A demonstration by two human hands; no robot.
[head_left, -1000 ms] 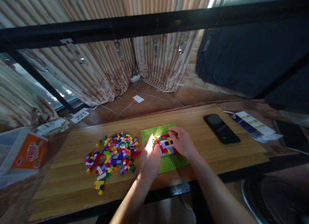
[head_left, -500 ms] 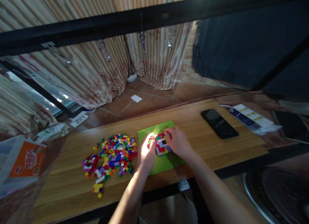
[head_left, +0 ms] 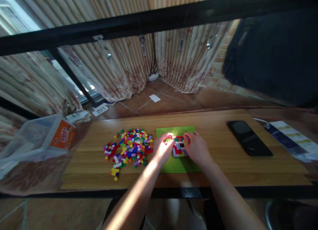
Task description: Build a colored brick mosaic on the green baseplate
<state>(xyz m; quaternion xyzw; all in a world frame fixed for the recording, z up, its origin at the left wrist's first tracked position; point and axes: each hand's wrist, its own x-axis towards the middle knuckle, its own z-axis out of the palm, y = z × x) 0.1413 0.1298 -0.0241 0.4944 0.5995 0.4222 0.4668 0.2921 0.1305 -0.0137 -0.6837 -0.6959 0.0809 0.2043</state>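
A green studded baseplate (head_left: 169, 167) lies on the wooden table, and a block of multicoloured building bricks (head_left: 180, 152) sits on it. My left hand (head_left: 162, 147) is closed around the left side of these bricks, thumb and fingers bent; sunlight washes out the fingertips. At the right side, my right hand (head_left: 197, 147) is closed with its fingertips on the upper right edge of the bricks. The exact pieces under the fingertips are hidden. To the left of the baseplate spreads a pile of loose building bricks (head_left: 134, 147) in many colours.
A black phone (head_left: 248, 137) lies on the right part of the wooden table (head_left: 86, 170). Leaflets (head_left: 290, 137) are beyond the table's right end. A clear plastic box (head_left: 47, 134) with an orange label stands at the left. A dark bar (head_left: 124, 23) crosses the view above.
The camera view has turned left and levelled, so the table and bricks appear farther right. Both hands stay at the brick block in nearly the same pose.
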